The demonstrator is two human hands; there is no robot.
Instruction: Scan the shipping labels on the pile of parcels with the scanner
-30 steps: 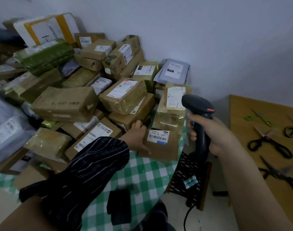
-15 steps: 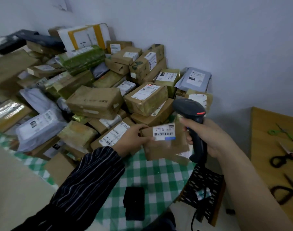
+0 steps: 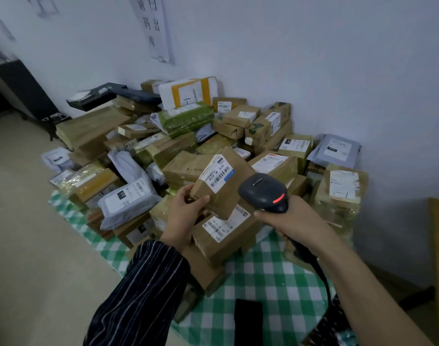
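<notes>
The left hand (image 3: 186,208), coming out of a dark striped sleeve (image 3: 148,283), grips a small brown parcel (image 3: 228,196) by its near left corner. The thumb lies across the near face and the fingers are curled round behind. The parcel is held up over the pile of parcels (image 3: 178,151), tilted, with its white shipping label (image 3: 219,176) facing up and back towards the person.

The right hand (image 3: 290,218) is closed tight round the handle of the black scanner (image 3: 263,193), hiding most of the handle. The scanner's head sits just right of the held parcel, level with it. Whether the two touch I cannot tell. A red light (image 3: 278,198) glows on the head, and its cable (image 3: 318,273) trails down under the wrist.

The pile lies on a green checked cloth (image 3: 271,283), heaped against the far wall.
</notes>
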